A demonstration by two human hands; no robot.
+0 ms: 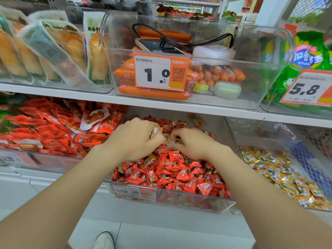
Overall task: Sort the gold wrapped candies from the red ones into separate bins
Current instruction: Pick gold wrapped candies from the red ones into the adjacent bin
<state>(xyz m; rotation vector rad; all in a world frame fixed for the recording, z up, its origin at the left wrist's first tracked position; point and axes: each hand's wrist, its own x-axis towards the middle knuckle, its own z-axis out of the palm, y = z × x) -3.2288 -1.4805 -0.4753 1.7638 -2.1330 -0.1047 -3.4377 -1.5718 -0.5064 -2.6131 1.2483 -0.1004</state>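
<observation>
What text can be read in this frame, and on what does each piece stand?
"双汇鸡肉肠58g", "1.0": upper orange-and-white price tag on clear plastic sausage bin.
"5.8": right orange-and-white price tag on right clear plastic bin.
Blurred: green snack bags; lower orange tag; red candy wrappers; gold candy wrappers.

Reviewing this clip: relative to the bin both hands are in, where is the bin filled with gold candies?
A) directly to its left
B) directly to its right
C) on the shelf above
B: the gold candies lie in the clear bin just right of the red candy bin, where the left hand and right hand are picking.
</observation>
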